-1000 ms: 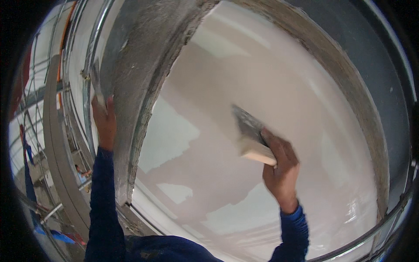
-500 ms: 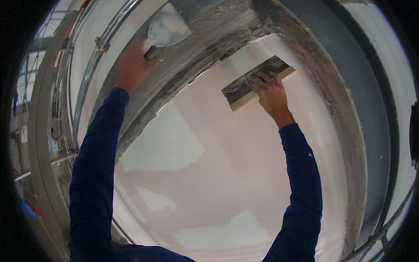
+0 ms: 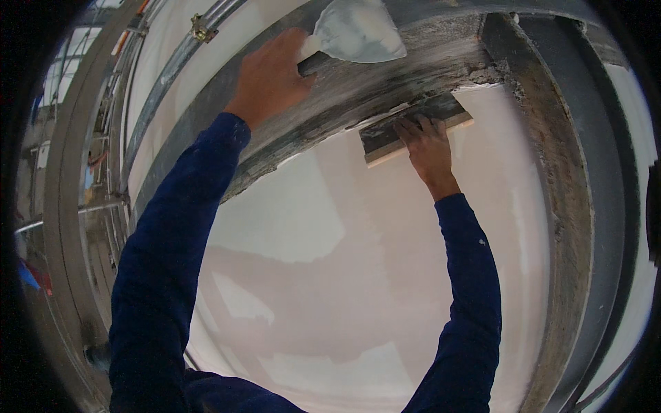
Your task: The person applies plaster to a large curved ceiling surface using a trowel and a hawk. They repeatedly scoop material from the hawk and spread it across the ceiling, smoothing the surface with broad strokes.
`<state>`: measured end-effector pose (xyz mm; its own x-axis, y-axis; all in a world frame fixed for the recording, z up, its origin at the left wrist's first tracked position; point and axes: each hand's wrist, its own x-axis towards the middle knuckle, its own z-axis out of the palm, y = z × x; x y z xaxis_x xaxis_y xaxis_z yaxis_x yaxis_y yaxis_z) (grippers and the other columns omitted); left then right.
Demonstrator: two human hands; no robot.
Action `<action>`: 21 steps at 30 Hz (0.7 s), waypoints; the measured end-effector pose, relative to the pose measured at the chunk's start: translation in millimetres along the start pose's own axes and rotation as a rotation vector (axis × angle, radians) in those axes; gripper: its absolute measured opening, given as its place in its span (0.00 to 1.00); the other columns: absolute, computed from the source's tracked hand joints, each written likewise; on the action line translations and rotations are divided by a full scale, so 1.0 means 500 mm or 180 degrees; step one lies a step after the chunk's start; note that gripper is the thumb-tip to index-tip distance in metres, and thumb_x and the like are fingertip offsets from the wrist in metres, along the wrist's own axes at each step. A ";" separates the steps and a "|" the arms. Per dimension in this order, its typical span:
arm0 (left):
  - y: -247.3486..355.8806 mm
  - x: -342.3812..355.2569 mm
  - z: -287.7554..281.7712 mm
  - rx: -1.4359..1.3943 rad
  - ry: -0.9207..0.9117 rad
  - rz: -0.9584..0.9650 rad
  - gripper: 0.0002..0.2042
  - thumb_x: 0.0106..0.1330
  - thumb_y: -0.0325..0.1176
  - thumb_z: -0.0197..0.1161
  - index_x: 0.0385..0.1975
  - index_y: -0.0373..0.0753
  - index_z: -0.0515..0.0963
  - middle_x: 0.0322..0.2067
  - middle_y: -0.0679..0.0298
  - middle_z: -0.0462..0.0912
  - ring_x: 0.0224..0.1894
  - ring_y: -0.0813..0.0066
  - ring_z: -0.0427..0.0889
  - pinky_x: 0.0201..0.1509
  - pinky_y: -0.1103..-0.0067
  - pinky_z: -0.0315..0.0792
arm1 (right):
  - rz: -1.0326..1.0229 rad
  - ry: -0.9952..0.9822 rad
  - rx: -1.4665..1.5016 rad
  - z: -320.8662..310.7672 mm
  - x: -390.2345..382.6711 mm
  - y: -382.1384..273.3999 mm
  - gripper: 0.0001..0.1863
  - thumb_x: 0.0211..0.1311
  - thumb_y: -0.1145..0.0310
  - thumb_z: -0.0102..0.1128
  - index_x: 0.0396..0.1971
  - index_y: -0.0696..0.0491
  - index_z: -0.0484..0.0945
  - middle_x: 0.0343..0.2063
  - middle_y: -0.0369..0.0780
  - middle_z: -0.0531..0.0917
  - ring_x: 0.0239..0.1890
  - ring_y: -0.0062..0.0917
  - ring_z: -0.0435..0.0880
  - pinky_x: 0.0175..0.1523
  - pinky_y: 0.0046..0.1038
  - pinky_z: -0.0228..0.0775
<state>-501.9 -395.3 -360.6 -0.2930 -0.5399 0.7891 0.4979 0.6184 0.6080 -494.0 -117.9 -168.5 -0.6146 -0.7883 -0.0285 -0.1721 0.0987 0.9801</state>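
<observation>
Right hand (image 3: pixel 428 148), fingers bent across trowel (image 3: pixel 382 140) in firm hold, now at far edge of pale panel (image 3: pixel 413 261); one second ago, mid-panel. Work appears shifted to border by rough grey beam (image 3: pixel 434 65), just beyond right fingertips. Left hand (image 3: pixel 272 76), closed round scraper (image 3: pixel 361 31), has swung up to right hand's upper left. Right thumb hidden under trowel; blade's contact with panel hard to judge. Left fingertips unseen; scraper's far edge likely cut off.

Dk. blue L/S top (image 3: pixel 234 394); R sleeve (image 3: pixel 475 289) w/ sm. pale spot (image 3: pixel 482 242); hands (image 3: pixel 430 153) bare.
</observation>
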 end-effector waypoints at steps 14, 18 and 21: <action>0.001 -0.005 0.004 -0.0001 0.0022 -0.0086 0.28 0.53 0.39 0.68 0.53 0.34 0.69 0.44 0.49 0.79 0.47 0.51 0.79 0.51 0.61 0.71 | 0.0073 -0.0061 -0.0169 0.028 0.014 -0.013 0.21 0.58 0.71 0.53 0.52 0.41 0.77 0.53 0.30 0.78 0.57 0.29 0.71 0.60 0.39 0.59; 0.035 0.014 -0.031 -0.0489 -0.0860 -0.0678 0.32 0.50 0.36 0.66 0.56 0.32 0.65 0.46 0.42 0.76 0.51 0.45 0.75 0.53 0.58 0.68 | 0.0088 -0.0134 -0.0124 0.029 -0.019 -0.016 0.22 0.57 0.72 0.52 0.53 0.44 0.76 0.53 0.32 0.78 0.57 0.31 0.71 0.61 0.41 0.60; 0.003 -0.010 -0.008 -0.0203 -0.0084 -0.0177 0.29 0.51 0.35 0.66 0.53 0.32 0.67 0.46 0.45 0.77 0.50 0.46 0.76 0.52 0.59 0.69 | 0.0001 -0.0270 -0.0137 -0.019 -0.070 -0.052 0.20 0.59 0.68 0.55 0.53 0.43 0.76 0.54 0.33 0.77 0.60 0.29 0.69 0.59 0.42 0.60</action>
<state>-496.4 -394.2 -363.8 -0.3426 -0.5565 0.7569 0.5312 0.5498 0.6447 -460.5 -98.6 -190.9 -0.6780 -0.7338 -0.0430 -0.1397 0.0712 0.9876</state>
